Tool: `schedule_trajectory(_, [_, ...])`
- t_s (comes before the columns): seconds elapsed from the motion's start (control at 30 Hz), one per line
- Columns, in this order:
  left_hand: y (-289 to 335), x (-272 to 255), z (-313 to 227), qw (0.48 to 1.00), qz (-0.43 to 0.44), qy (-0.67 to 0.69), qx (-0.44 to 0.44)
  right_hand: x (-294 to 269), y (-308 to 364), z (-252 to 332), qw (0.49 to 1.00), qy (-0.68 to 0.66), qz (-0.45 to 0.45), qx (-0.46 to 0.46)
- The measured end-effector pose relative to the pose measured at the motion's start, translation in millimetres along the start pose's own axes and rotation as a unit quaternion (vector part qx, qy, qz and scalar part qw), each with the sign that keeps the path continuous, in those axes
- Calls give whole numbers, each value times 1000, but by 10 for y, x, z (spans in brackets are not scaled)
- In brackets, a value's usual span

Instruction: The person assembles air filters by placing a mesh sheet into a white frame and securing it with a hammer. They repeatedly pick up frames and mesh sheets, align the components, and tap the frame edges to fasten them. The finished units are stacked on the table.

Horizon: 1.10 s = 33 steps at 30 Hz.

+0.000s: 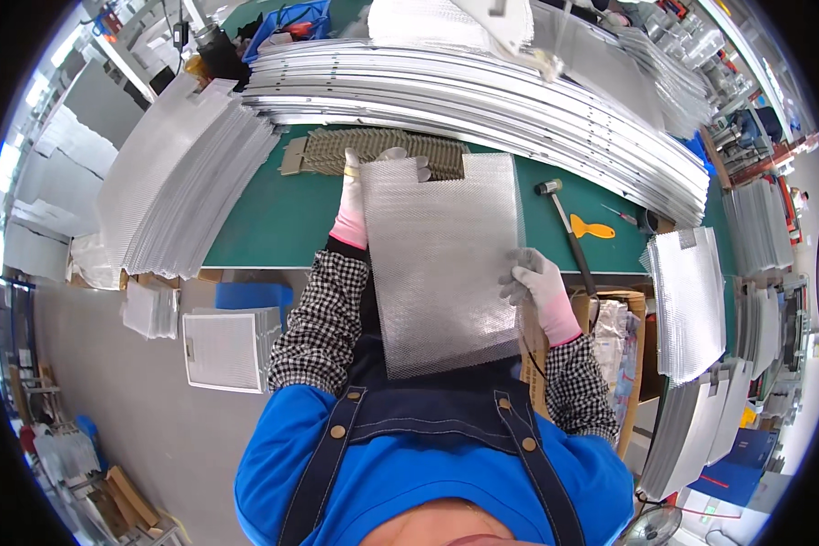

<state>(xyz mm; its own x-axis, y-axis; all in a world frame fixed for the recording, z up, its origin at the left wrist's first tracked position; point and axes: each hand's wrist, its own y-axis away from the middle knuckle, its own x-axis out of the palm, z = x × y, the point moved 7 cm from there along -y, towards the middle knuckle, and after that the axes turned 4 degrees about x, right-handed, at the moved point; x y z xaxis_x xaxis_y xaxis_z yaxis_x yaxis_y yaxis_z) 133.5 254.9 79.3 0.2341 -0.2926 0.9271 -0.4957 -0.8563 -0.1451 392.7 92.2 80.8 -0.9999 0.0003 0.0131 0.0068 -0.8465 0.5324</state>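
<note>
A silver metal mesh sheet (pixel 441 246) with a notch in its far edge is held up in front of my body, over the near edge of the green table. My gloved left hand (pixel 352 187) grips its far left corner, some fingertips showing beyond the top edge. At the right edge, my gloved right hand (pixel 539 280) has its fingers curled against the mesh. Just past the sheet lies a row of beige zigzag-edged strips (pixel 318 152), partly covered by it. A mallet (pixel 569 227) and a yellow scraper (pixel 591 227) rest to the right.
Long aluminium bars (pixel 482 114) are piled across the back of the green table (pixel 264 223). Mesh sheets are stacked at left (pixel 177 182) and right (pixel 687 305). Below stand white-framed panels (pixel 223 350) at left and an open cardboard box (pixel 642 337) at right.
</note>
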Motion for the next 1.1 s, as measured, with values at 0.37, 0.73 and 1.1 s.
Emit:
schedule_trajectory(0.37, [74, -130, -231, 990, -12, -129, 58, -1323, 658, 560, 752, 443, -386, -297])
schedule_trajectory(0.73, [-47, -45, -70, 989, -34, -141, 28, -3155, 1808, 293, 672, 593, -440, 65])
schedule_trajectory(1.1, [43, 0, -106, 986, -18, -166, 25, -2368, 3120, 1441, 289, 409, -766, -402])
